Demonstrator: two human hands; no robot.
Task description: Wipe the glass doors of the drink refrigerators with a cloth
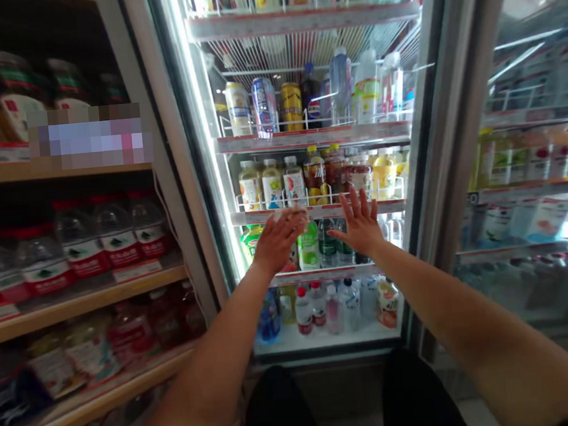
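My left hand (280,241) is raised in front of the lit drinks fridge (314,275), with a small whitish crumpled cloth (298,212) at its fingertips. The cloth is partly hidden by the fingers, so its exact kind is hard to make out. My right hand (362,225) is open, fingers spread and palm facing the fridge, holding nothing. Behind the hands are a green-labelled bottle (309,245) and dark green bottles (327,241). Whether either palm touches the glass, I cannot tell.
Wooden shelves (97,294) on the left carry red-capped water bottles (80,239) and other drinks. Another glass-fronted fridge (525,185) stands on the right. Above my hands, fridge shelves hold juice bottles (272,184) and cans (291,106). Small bottles (303,312) stand at the bottom, above my knees (281,409).
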